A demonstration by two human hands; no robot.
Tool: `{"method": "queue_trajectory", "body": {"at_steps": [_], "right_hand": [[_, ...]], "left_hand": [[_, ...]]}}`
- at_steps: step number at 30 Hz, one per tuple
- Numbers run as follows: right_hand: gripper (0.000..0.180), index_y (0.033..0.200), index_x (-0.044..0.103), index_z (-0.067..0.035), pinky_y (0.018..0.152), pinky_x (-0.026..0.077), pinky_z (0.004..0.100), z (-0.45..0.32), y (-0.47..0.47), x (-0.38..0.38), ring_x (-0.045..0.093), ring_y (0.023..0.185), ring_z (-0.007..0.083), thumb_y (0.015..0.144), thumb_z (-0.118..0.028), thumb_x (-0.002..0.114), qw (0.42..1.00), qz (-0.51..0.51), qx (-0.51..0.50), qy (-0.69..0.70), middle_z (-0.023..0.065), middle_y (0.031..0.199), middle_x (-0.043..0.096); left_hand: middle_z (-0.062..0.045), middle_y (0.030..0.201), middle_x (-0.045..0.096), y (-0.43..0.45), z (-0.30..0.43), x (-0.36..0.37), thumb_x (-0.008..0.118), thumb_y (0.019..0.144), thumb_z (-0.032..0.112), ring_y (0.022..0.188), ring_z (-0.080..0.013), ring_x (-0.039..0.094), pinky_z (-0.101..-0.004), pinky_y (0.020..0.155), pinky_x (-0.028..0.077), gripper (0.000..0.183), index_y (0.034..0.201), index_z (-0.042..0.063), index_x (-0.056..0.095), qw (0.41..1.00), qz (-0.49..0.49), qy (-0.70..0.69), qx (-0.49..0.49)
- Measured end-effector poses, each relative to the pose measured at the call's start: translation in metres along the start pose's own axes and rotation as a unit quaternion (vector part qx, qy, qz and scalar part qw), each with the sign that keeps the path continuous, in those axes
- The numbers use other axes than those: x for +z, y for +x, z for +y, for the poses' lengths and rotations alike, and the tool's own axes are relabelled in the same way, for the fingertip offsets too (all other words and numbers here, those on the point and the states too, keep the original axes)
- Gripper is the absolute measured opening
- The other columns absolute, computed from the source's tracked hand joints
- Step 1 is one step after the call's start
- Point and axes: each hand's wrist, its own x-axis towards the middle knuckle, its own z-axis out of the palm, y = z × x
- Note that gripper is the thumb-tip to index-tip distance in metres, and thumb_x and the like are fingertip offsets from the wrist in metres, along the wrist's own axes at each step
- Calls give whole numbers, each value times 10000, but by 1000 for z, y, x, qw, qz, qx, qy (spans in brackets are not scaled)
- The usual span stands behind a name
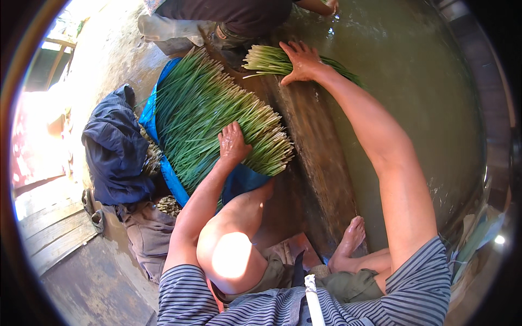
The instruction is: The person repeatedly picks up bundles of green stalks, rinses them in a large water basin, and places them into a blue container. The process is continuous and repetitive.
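A large heap of long green stalks with pale cut ends [204,118], perhaps garlic chives, lies on a blue plastic sheet [173,181]. My left hand [234,144] rests on top of the heap, near the pale ends. At the upper right my right hand [301,61], fingers spread, lies on a smaller bunch of the same stalks [267,57]. That bunch sits across the far end of a wooden plank [318,142], its leafy tips reaching over the water. Both hands look wet.
Murky water [416,98] lies right of the plank. Another person in rubber boots [175,30] crouches at the top. Dark blue cloth [116,150] and brown cloth [149,236] lie at the left. A lit cigarette [313,301] juts up at the bottom. My bare foot [350,240] touches the plank.
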Motion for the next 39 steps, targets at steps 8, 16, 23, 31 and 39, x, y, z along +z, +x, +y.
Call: {"method": "queue_trajectory", "body": {"at_steps": [8, 16, 23, 31, 39], "right_hand": [[811, 1345, 485, 46, 1084, 396, 443, -28, -98, -6, 491, 1285, 389, 764, -406, 824, 900, 292, 46, 320, 247, 1367, 528], [524, 1205, 604, 33, 1012, 460, 391, -87, -152, 18, 576, 1179, 337, 786, -201, 814, 878, 259, 57, 399, 183, 1260, 609], [433, 1174, 622, 20, 953, 493, 381, -94, -164, 36, 611, 1120, 329, 819, -171, 780, 859, 249, 78, 441, 168, 1227, 628], [423, 1204, 614, -4, 824, 540, 360, -113, -182, 58, 655, 1033, 263, 847, -180, 758, 795, 168, 164, 560, 146, 1215, 642], [1158, 1545, 138, -4, 1126, 350, 449, -191, -147, 82, 304, 1444, 329, 722, -327, 887, 734, 12, 42, 678, 281, 1542, 285]], "left_hand": [[-227, 1098, 578, 4, -6, -1, 707, 642, 151, 1069, -410, 545, -514, 889, 454, 508, 1080, -20, 516, 998, -3, -53, -18], [-218, 1065, 569, 1, 1, 14, 749, 624, 144, 1061, -405, 540, -518, 883, 451, 540, 1077, 15, 486, 1000, 27, 0, -8], [-189, 999, 570, -10, 0, 12, 783, 630, 170, 982, -379, 555, -499, 825, 443, 520, 1040, 27, 496, 994, 112, 3, 18], [-220, 1109, 627, -26, -19, -19, 767, 651, 159, 1024, -393, 610, -469, 895, 486, 627, 1212, 20, 525, 971, 171, -152, -68], [-195, 1026, 689, -46, -44, -60, 727, 707, 163, 946, -351, 678, -424, 851, 508, 552, 1205, 15, 543, 907, 208, -347, -120]]}}
